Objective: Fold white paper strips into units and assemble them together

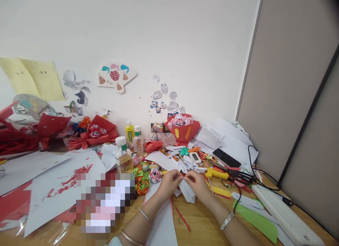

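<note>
We pinch a white paper strip [187, 190] between left hand [169, 184] and right hand [198, 185] (paper roses [148, 173] at ten o'clock)

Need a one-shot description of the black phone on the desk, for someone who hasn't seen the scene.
Start at the grey partition panel on the right and drop to the wooden desk. The black phone lies flat on white paper sheets near the desk's far right corner, right of the red bouquet. It is the only dark, glossy slab among the paper scraps.
</note>
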